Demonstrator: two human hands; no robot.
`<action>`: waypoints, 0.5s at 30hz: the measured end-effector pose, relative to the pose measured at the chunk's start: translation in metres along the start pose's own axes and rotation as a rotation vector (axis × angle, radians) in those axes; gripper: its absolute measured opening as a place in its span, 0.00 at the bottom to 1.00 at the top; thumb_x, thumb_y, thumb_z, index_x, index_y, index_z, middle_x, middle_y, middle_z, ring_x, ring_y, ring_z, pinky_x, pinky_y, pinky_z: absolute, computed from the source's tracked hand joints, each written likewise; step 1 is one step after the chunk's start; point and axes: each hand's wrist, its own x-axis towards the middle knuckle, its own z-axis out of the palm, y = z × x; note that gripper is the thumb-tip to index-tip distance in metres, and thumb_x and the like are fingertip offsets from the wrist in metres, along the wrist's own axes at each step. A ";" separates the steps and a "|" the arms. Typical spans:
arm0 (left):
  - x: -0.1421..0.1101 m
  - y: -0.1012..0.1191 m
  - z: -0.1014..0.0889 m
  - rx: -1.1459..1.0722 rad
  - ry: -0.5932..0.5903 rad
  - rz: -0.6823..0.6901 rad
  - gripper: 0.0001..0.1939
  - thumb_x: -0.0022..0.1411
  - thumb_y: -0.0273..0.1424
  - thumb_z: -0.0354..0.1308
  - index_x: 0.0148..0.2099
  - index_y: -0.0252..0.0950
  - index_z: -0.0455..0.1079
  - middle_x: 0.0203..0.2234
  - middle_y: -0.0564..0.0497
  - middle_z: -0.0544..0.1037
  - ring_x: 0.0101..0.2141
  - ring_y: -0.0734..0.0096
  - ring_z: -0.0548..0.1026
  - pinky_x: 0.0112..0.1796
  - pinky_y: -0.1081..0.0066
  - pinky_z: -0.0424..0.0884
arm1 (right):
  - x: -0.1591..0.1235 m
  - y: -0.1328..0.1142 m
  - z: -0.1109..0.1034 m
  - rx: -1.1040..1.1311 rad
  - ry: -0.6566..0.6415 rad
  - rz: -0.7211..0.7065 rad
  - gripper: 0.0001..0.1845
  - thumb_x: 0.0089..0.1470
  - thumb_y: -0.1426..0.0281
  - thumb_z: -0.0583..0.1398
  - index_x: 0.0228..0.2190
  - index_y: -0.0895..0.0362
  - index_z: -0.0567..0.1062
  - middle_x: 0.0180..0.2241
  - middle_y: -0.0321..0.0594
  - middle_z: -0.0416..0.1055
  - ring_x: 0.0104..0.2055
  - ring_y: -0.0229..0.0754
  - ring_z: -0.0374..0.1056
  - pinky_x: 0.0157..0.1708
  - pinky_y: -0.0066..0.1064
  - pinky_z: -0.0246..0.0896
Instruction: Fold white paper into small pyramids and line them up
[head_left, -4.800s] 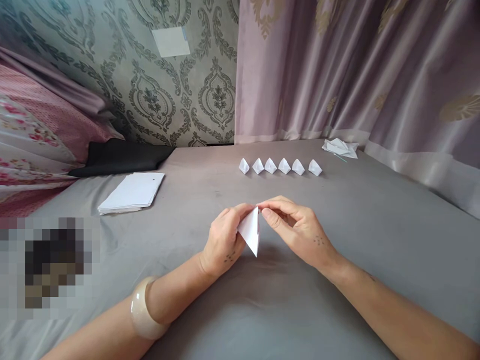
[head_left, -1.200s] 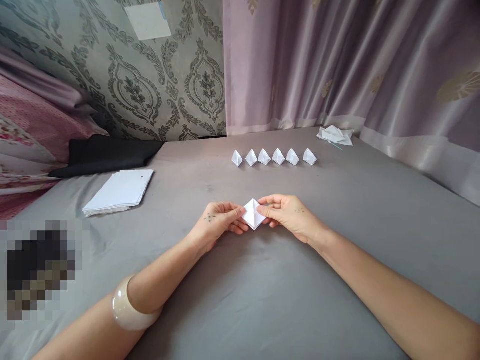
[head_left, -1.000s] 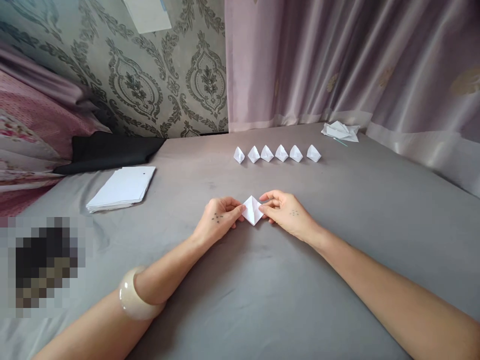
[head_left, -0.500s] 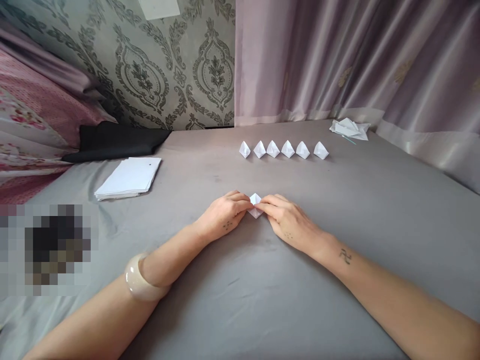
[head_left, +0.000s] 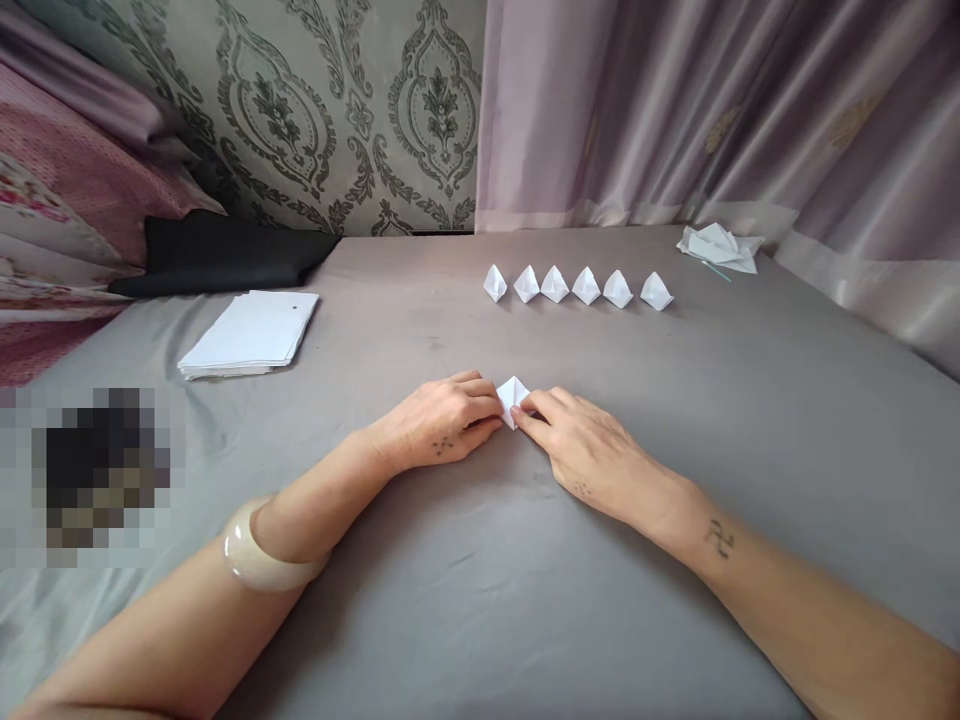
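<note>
A small white folded paper diamond (head_left: 513,391) lies on the grey sheet between my two hands, a crease running down its middle. The fingertips of my left hand (head_left: 454,415) are bent together and press on its left corner. From the other side my right hand (head_left: 589,435) presses its thumb and fingers onto the right and lower part of the paper. Fingers cover both side corners. Farther back stands a row of several folded paper boats (head_left: 554,285).
A stack of white paper (head_left: 250,332) lies at left, with a black cloth (head_left: 232,252) behind it. Loose folded papers (head_left: 720,245) and a thin green stick (head_left: 716,271) are at the far right by the curtain (head_left: 637,110). A blurred patch (head_left: 105,470) covers something at lower left.
The paper went from a tall cone-like shape held up in my hands to a flat diamond on the sheet. My fingers moved from holding its sides to pressing it down. The view tilted lower.
</note>
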 end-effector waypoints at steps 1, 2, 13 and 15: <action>0.000 -0.001 0.002 -0.004 0.013 -0.009 0.13 0.67 0.31 0.48 0.45 0.37 0.74 0.37 0.46 0.76 0.41 0.65 0.72 0.40 0.69 0.70 | 0.001 0.002 0.002 0.058 0.027 0.028 0.26 0.52 0.86 0.47 0.45 0.56 0.73 0.40 0.43 0.71 0.39 0.43 0.64 0.35 0.34 0.59; 0.001 -0.002 0.003 -0.006 0.025 -0.016 0.13 0.68 0.32 0.48 0.46 0.37 0.73 0.37 0.46 0.76 0.40 0.66 0.72 0.40 0.69 0.70 | 0.002 0.005 0.003 0.126 0.060 0.062 0.25 0.52 0.86 0.48 0.44 0.55 0.74 0.40 0.42 0.71 0.40 0.43 0.65 0.36 0.33 0.60; 0.001 -0.003 0.011 0.061 0.101 0.018 0.16 0.70 0.35 0.44 0.44 0.36 0.72 0.34 0.45 0.76 0.38 0.65 0.72 0.39 0.68 0.69 | 0.004 -0.001 0.005 0.253 0.169 0.193 0.12 0.56 0.75 0.55 0.42 0.54 0.73 0.41 0.41 0.73 0.42 0.43 0.67 0.39 0.32 0.61; 0.002 -0.001 0.011 0.079 0.104 0.021 0.16 0.70 0.34 0.44 0.44 0.35 0.72 0.34 0.44 0.76 0.37 0.65 0.73 0.39 0.68 0.69 | 0.004 -0.002 0.007 0.217 0.178 0.199 0.09 0.58 0.72 0.55 0.41 0.55 0.73 0.40 0.41 0.73 0.41 0.42 0.66 0.38 0.32 0.60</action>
